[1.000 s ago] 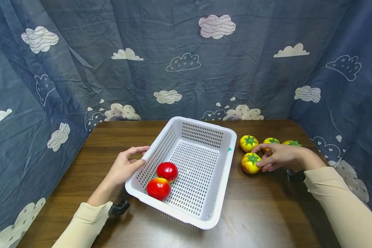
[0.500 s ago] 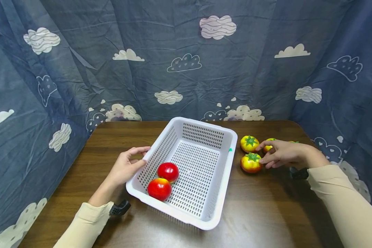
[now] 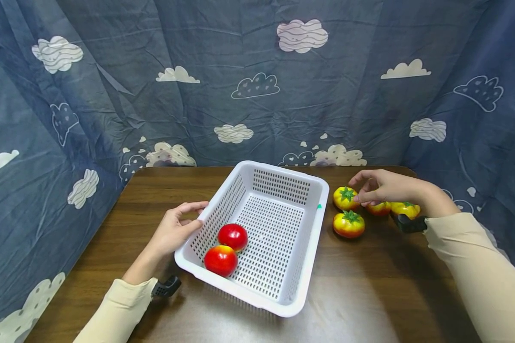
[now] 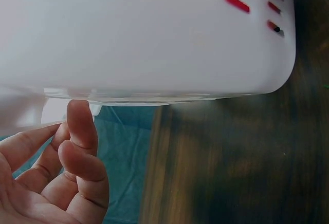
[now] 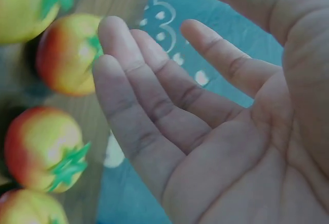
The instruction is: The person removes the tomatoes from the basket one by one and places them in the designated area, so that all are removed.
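Note:
A white perforated plastic basket (image 3: 300,281) stands angled mid-table, holding two round red fruits (image 3: 232,237), one of them with a yellow patch. At its left rim, my left hand (image 3: 178,227) touches the outer edge with thumb and index fingertips; in the left wrist view its other fingers are loosely bent below the rim. Several yellow-and-red tomatoes (image 3: 348,224) with green star-shaped tops lie right of the basket. Over the back ones hovers my right hand (image 3: 382,186), thumb tip right by the back-left tomato (image 3: 343,196). The right wrist view shows its fingers (image 5: 121,95) relaxed around nothing.
The brown wooden table (image 3: 347,290) ends at a blue cloud-print curtain (image 3: 257,124) behind it and at both sides. A black wrist strap (image 3: 166,287) sits on each arm, at the cuff of a cream sleeve.
My right hand has come off the front tomato and moved backward, over the rear ones. The front tomato has settled more level. My left hand and the basket keep their place.

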A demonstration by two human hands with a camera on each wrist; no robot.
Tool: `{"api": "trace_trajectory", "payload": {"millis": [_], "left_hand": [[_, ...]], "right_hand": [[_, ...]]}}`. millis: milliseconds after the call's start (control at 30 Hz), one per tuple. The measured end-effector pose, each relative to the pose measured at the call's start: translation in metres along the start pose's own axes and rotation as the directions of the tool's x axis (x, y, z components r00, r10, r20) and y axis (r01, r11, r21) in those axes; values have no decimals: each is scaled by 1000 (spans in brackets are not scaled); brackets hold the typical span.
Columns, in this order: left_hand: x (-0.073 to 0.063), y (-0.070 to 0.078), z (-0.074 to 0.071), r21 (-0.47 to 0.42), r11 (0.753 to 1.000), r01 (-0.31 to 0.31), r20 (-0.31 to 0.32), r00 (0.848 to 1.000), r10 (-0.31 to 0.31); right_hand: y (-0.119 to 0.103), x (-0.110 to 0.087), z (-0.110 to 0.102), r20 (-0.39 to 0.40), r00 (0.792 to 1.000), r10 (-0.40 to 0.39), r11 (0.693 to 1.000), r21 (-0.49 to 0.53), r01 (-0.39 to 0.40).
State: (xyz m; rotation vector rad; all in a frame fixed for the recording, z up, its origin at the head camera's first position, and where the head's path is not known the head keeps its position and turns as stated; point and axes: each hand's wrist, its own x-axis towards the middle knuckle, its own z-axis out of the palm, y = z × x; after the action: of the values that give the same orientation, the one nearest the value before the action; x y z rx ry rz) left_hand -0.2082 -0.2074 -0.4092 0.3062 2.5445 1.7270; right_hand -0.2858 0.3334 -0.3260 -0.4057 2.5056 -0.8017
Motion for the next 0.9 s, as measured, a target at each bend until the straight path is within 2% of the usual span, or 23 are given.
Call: {"api": "trace_trajectory", "payload": {"millis": [367,600,733,900], "left_hand": [[0,0,-1,-9,1000,-7,2,1000,7],[-1,1,0,-17,1000,-17,3,1000,17],[-1,1,0,-15,1000,-21,3,1000,21],[0,-1,-1,-9,1000,-22,2,1000,22]], "right_hand": [[-58,14,11,-43,985,-164,983,-88,160],[-91,26,26,-22,966,-259,961,-106,255],[-109,33,35,12,963,-271,958,-96,271],[-127,43,49,47,960,-278,950,-137,281]]}}
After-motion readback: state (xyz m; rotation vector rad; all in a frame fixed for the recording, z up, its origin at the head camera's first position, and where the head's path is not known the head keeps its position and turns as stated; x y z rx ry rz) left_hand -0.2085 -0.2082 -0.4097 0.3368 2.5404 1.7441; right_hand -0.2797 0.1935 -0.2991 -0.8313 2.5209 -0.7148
